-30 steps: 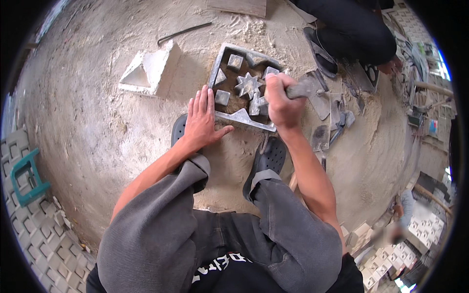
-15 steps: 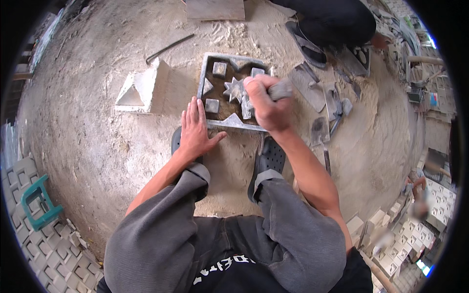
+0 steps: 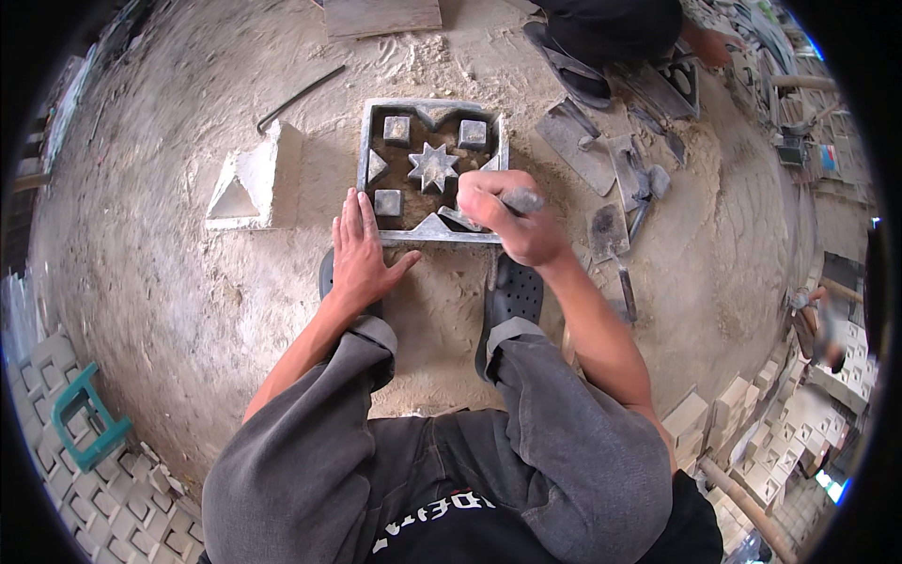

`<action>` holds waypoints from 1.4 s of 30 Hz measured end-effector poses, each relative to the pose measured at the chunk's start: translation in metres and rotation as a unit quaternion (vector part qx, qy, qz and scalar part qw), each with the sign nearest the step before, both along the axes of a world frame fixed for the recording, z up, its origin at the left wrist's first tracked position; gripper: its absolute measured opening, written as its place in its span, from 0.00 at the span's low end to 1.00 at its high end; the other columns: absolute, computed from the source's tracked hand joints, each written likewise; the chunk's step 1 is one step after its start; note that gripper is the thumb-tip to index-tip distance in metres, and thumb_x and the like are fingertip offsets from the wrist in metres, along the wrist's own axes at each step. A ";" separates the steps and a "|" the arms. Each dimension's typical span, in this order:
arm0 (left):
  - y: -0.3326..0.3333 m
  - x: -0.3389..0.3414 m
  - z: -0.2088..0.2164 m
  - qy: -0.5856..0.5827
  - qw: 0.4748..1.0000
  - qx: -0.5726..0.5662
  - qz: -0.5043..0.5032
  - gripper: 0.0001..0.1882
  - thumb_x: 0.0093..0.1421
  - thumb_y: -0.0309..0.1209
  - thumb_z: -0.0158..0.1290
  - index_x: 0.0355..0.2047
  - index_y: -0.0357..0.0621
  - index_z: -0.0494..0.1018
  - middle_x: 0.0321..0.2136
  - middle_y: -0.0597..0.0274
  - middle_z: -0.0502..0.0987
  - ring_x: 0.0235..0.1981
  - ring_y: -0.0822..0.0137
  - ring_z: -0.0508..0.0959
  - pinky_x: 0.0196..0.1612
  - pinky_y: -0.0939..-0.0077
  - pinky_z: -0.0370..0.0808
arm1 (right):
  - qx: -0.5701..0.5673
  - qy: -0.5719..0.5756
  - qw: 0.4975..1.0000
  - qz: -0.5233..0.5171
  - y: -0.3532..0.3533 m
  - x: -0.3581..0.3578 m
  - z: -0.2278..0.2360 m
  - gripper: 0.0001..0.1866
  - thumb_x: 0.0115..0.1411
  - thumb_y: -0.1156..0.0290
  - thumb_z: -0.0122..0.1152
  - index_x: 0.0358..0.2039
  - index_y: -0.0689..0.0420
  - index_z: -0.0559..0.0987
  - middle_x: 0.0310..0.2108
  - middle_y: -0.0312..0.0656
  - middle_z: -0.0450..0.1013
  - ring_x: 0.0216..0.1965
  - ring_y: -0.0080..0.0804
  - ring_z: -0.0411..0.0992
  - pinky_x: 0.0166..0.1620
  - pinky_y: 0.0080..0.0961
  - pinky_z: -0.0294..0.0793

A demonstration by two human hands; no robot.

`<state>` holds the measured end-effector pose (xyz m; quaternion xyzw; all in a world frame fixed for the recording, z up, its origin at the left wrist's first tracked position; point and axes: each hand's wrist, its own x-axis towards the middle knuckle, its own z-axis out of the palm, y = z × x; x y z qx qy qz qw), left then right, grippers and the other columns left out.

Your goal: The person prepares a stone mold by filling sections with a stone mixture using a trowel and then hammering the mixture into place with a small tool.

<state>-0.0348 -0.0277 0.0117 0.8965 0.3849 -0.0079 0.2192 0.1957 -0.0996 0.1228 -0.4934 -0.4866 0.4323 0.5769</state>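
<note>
On the ground in front of me lies a square grey mould (image 3: pixel 364 150), with a raised eight-pointed star (image 3: pixel 433 167) in its middle, cube-shaped blocks near its corners and triangles along its sides. Brown material coats its floor. My left hand (image 3: pixel 362 256) is open, fingers stretched out, fingertips against the mould's left side near the front corner. My right hand (image 3: pixel 517 221) is closed around a short hand tool (image 3: pixel 522 199) with a thick grey handle. Its pale flat end reaches down inside the mould's front right corner. My fist hides the right front block and most of the tool.
A pale block with a triangular hollow (image 3: pixel 246 183) stands left of the mould, near a bent rod (image 3: pixel 301 97). Trowels (image 3: pixel 609 235) and flat plates lie to the right. Another person (image 3: pixel 611 38) crouches at the far right. A green stool (image 3: pixel 89 418) stands at left.
My right hand has moved the tool toward the mould's front right corner, away from the star, which now shows fully. My left hand stays at the mould's side. The whole view has shifted slightly.
</note>
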 end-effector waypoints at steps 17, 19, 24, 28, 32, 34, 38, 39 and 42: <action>-0.001 0.001 -0.001 -0.018 1.000 0.008 -0.004 0.65 0.54 0.60 0.62 0.70 0.23 0.40 0.72 0.32 0.41 0.74 0.42 0.42 0.72 0.46 0.44 | 0.012 -0.086 0.996 -0.002 -0.005 0.000 0.008 0.22 0.62 0.71 0.57 0.12 0.63 0.66 0.10 0.35 0.55 0.12 0.22 0.53 0.18 0.30 0.51; -0.002 -0.002 -0.002 -0.014 1.000 0.008 -0.006 0.65 0.54 0.60 0.62 0.70 0.23 0.40 0.72 0.32 0.41 0.74 0.42 0.42 0.72 0.46 0.44 | -0.016 -0.081 0.997 0.002 -0.011 0.008 0.025 0.21 0.63 0.69 0.59 0.15 0.64 0.69 0.11 0.36 0.55 0.14 0.20 0.53 0.19 0.28 0.54; 0.001 -0.008 -0.009 -0.003 1.000 0.011 -0.006 0.67 0.54 0.60 0.62 0.71 0.25 0.34 0.72 0.31 0.39 0.74 0.40 0.42 0.73 0.46 0.43 | 0.020 -0.021 1.000 -0.004 -0.023 0.017 0.053 0.22 0.62 0.69 0.59 0.12 0.61 0.68 0.10 0.33 0.55 0.13 0.20 0.52 0.19 0.28 0.52; -0.001 0.000 -0.003 -0.007 1.000 0.005 -0.007 0.66 0.54 0.60 0.62 0.71 0.24 0.35 0.72 0.31 0.38 0.74 0.41 0.42 0.73 0.47 0.43 | -0.017 -0.075 0.997 -0.016 -0.010 0.009 0.004 0.24 0.61 0.69 0.57 0.10 0.61 0.65 0.09 0.34 0.55 0.10 0.24 0.53 0.17 0.30 0.50; -0.001 -0.003 -0.002 -0.007 1.000 0.007 0.002 0.65 0.54 0.60 0.62 0.71 0.24 0.38 0.72 0.33 0.40 0.74 0.43 0.42 0.73 0.47 0.43 | -0.013 -0.081 0.997 -0.012 -0.006 0.010 0.033 0.21 0.63 0.68 0.59 0.15 0.64 0.70 0.11 0.35 0.56 0.14 0.20 0.53 0.19 0.29 0.54; 0.001 -0.006 -0.003 -0.014 1.000 0.010 0.007 0.65 0.53 0.59 0.63 0.71 0.24 0.39 0.72 0.33 0.41 0.75 0.43 0.42 0.73 0.46 0.44 | -0.006 -0.032 0.999 -0.031 -0.009 0.010 0.049 0.21 0.63 0.69 0.59 0.15 0.64 0.70 0.11 0.35 0.55 0.14 0.20 0.53 0.19 0.29 0.54; -0.002 0.000 -0.005 -0.026 1.000 0.007 0.005 0.65 0.53 0.59 0.63 0.71 0.25 0.39 0.72 0.33 0.41 0.74 0.43 0.42 0.73 0.47 0.44 | 0.001 -0.039 0.998 -0.050 -0.019 0.008 0.008 0.23 0.62 0.70 0.56 0.11 0.61 0.65 0.10 0.32 0.56 0.12 0.21 0.52 0.18 0.29 0.51; -0.003 0.000 -0.005 -0.030 1.000 0.006 0.005 0.65 0.53 0.59 0.63 0.71 0.25 0.39 0.72 0.34 0.41 0.74 0.43 0.42 0.73 0.47 0.44 | 0.011 -0.058 0.997 -0.057 -0.017 0.007 -0.011 0.23 0.62 0.72 0.55 0.10 0.59 0.64 0.09 0.30 0.57 0.11 0.22 0.52 0.18 0.28 0.50; -0.001 0.001 -0.001 -0.020 1.000 0.005 0.000 0.65 0.53 0.59 0.63 0.71 0.25 0.39 0.72 0.34 0.41 0.74 0.43 0.43 0.73 0.47 0.44 | -0.030 -0.065 0.997 -0.024 -0.008 0.015 0.006 0.24 0.62 0.70 0.57 0.10 0.61 0.66 0.09 0.32 0.57 0.11 0.21 0.54 0.18 0.28 0.52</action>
